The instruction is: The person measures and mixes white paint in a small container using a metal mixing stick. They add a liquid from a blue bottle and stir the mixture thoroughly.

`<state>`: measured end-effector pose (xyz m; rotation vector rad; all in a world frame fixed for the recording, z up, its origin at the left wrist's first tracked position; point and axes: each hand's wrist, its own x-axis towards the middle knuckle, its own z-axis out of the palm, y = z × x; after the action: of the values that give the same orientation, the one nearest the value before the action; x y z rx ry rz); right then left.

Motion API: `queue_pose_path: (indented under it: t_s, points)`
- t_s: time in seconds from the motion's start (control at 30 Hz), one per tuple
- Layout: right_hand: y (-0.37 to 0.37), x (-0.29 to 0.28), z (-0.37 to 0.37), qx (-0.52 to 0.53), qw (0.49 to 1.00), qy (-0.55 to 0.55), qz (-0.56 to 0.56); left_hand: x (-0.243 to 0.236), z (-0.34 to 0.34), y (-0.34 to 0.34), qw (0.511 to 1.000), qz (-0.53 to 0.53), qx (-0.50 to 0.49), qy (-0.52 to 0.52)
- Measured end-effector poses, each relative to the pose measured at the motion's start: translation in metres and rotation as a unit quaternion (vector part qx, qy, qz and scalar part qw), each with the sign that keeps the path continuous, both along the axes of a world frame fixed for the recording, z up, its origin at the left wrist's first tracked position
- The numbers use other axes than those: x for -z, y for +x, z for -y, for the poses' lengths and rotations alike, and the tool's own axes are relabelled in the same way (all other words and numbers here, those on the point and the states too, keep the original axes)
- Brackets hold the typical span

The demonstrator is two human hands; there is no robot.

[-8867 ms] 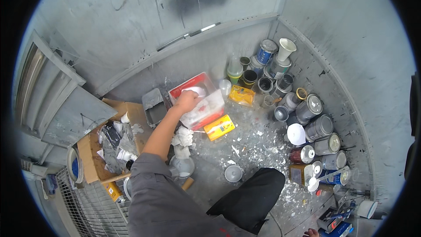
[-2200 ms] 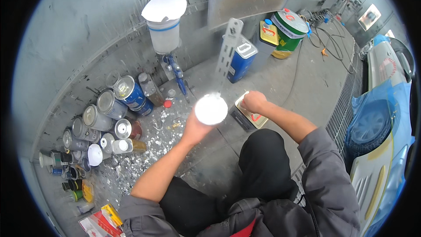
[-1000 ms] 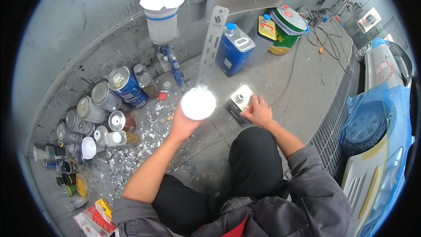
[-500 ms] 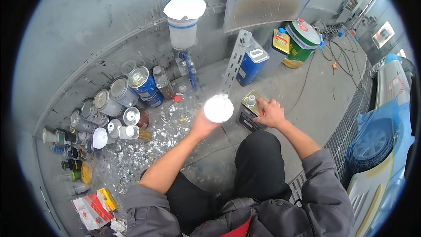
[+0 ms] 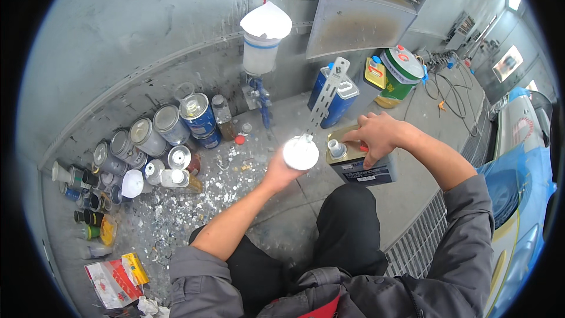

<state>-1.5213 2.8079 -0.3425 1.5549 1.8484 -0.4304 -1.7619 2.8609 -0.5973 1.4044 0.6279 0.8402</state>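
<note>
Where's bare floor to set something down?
Beyond the right hand and its can, floor between the green bucket and grating looks mostly bare. The left is crowded: tins line the wall, paint flecks spread before them.

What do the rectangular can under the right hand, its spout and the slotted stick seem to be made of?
Rectangular can: probably tinplate; metallic gold top, dark printed side.
Spout: likely plastic; whitish, looks semi-translucent.
Slotted stick: pale grey, thin, straight-edged; plastic or metal, the look leaves it open.
</note>
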Motion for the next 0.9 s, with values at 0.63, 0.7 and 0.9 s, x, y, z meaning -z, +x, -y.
queue_pose_path:
  t_s: [0.63, 0.7, 0.9]
  points:
    - [-0.067, 0.001, -0.041, -0.060, 0.981, -0.123, 0.137, -0.008, 0.005, -0.001, 0.998, -0.008, 0.001, 0.065]
    - [-0.071, 0.002, -0.044, -0.055, 0.979, -0.129, 0.147, -0.008, 0.004, -0.003, 0.998, -0.010, -0.007, 0.067]
    - [-0.071, 0.009, -0.051, -0.033, 0.973, -0.174, 0.147, -0.008, 0.004, -0.002, 0.998, -0.017, -0.025, 0.060]
